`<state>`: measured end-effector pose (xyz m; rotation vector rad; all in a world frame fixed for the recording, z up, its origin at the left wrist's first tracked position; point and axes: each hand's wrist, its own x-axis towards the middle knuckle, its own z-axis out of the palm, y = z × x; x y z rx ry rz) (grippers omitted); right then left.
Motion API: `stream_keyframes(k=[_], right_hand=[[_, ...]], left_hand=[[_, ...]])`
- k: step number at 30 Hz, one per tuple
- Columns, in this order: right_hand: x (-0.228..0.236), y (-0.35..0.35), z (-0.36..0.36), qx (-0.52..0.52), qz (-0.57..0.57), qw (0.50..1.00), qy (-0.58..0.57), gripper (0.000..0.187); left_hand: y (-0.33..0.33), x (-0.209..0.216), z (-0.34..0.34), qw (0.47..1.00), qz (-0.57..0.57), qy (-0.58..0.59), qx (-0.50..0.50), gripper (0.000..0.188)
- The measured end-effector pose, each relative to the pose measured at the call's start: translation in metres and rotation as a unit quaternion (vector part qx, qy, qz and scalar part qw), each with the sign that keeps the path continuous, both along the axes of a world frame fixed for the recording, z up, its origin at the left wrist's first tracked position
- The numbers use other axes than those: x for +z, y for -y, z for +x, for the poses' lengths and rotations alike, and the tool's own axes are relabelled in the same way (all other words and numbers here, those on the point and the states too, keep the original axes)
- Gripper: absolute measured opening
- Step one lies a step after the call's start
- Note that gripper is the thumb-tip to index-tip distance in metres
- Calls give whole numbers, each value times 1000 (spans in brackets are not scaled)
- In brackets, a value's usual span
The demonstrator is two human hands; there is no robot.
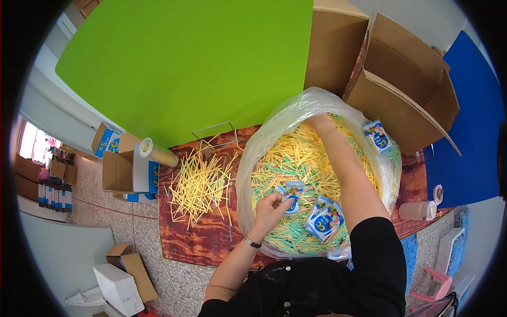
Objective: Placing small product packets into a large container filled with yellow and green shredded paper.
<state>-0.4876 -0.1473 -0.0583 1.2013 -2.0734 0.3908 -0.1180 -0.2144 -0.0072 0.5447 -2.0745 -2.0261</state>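
Note:
In front of me a large clear plastic bag lies spread wide, full of thin yellow, green and orange sticks. Between the thumb and fingers of my left hand is a small blue-and-white printed packet, held over the sticks. More packets like it rest on the sticks nearer my body, and another packet lies by the bag's right rim. My right arm stretches to the far side of the bag, where my right hand reaches down among the sticks; its fingers are hidden.
Loose yellow sticks are heaped on the red-brown table left of the bag. A roll of clear film stands beyond them. Behind are a green panel and open cardboard boxes. A lidded cup is at the right.

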Motion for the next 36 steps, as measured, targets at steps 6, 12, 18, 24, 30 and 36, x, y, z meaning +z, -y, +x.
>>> stream_keyframes(k=[6, 12, 18, 24, 30, 36], right_hand=[[10, -22, 4, -29, 21, 999, 6, 25], [117, -87, 109, -24, 281, 905, 320, 19], [170, -134, 184, 176, 135, 768, 601, 29], [199, -126, 225, 200, 160, 858, 445, 20], [205, -108, 230, 232, 186, 892, 340, 13], [221, -98, 233, 227, 294, 908, 192, 10]], left_hand=[[-8, 3, -3, 1000, -28, -13, 3, 19], [-4, -3, 3, 994, -87, -39, 59, 23], [-10, 12, -7, 950, -252, -163, 81, 18], [-16, 22, 2, 931, -296, -195, 87, 19], [-14, 28, 13, 925, -307, -213, 68, 19], [-10, 30, 22, 938, -270, -208, 60, 20]])
